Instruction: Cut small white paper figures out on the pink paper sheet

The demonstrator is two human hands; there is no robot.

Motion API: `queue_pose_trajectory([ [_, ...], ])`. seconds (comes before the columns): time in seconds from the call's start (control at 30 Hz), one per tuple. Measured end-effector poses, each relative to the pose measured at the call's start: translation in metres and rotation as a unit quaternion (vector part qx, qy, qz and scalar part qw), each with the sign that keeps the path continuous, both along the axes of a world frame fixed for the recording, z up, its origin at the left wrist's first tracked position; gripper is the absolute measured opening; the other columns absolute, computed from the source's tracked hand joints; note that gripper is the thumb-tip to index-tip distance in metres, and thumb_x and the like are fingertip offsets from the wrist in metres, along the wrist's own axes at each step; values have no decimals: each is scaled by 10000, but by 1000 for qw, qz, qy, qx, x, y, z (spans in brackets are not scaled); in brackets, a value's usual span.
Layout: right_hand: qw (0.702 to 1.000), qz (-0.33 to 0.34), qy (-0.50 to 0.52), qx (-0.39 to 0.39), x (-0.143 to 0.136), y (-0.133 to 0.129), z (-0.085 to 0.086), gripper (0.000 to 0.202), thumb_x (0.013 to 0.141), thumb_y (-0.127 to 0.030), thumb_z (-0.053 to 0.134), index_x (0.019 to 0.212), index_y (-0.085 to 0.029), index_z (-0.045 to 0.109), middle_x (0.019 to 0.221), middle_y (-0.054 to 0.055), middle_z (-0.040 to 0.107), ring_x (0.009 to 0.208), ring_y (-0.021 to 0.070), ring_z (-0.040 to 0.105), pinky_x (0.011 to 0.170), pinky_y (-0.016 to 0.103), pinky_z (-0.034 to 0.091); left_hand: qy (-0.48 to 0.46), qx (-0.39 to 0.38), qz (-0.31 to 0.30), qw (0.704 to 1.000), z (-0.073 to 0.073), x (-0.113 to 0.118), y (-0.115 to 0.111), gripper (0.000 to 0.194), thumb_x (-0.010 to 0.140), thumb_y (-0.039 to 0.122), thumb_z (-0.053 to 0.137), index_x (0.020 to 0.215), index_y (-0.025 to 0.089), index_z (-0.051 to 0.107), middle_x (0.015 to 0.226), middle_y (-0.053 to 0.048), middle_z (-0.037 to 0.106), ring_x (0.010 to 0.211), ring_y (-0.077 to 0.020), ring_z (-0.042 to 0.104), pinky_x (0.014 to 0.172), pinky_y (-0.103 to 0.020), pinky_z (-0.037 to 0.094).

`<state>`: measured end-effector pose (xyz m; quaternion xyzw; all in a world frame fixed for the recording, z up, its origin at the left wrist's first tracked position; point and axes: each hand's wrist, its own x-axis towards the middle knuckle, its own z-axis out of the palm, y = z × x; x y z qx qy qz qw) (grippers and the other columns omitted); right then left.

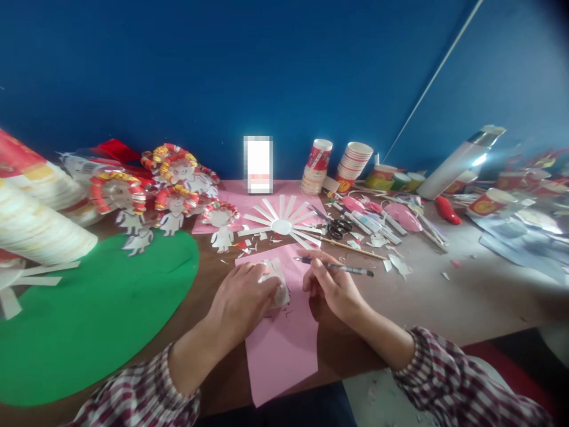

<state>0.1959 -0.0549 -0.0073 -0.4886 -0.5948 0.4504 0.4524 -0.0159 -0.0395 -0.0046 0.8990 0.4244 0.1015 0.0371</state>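
Observation:
Near the table's middle lies a sheet of pink paper (284,362). My left hand (244,290) rests over its upper left part with bent fingers, gripping a small white paper piece (278,281). The exact shape of that piece is partly hidden by the fingers. Small dark marks or crumbs show on the pink sheet just below it. In my right hand (333,287) a pen (351,269) is pinched, lying almost level with its tip pointing left toward the white piece. The pen tip appears apart from the paper.
Beyond the hands lies a cut-open white paper cup (281,226) with spread strips. Scissors (338,228), a wooden stick (351,247) and scraps lie to its right. Cup stacks (354,163) stand behind. Paper figures (222,237) and a green sheet (133,308) are on the left.

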Motion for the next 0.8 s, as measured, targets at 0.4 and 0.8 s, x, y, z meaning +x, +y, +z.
queue_pose_trajectory([
  [0.4, 987, -7, -152, 47, -8, -3, -4, 201, 937, -317, 517, 795, -182, 557, 645, -6, 592, 562, 118, 535, 539, 222, 414, -38, 25, -16, 999, -2, -1, 0, 195, 952, 234, 518, 1024, 235, 699, 943, -61, 647, 929, -230, 594, 848, -394, 471],
  [0.8, 981, 22, -182, 57, -5, 0, -7, 215, 961, -329, 500, 823, -180, 571, 679, 8, 617, 596, 131, 541, 572, 235, 409, -25, 28, -18, 999, -2, 0, 0, 224, 965, 252, 495, 1066, 225, 693, 982, -64, 655, 918, -232, 595, 846, -413, 488],
])
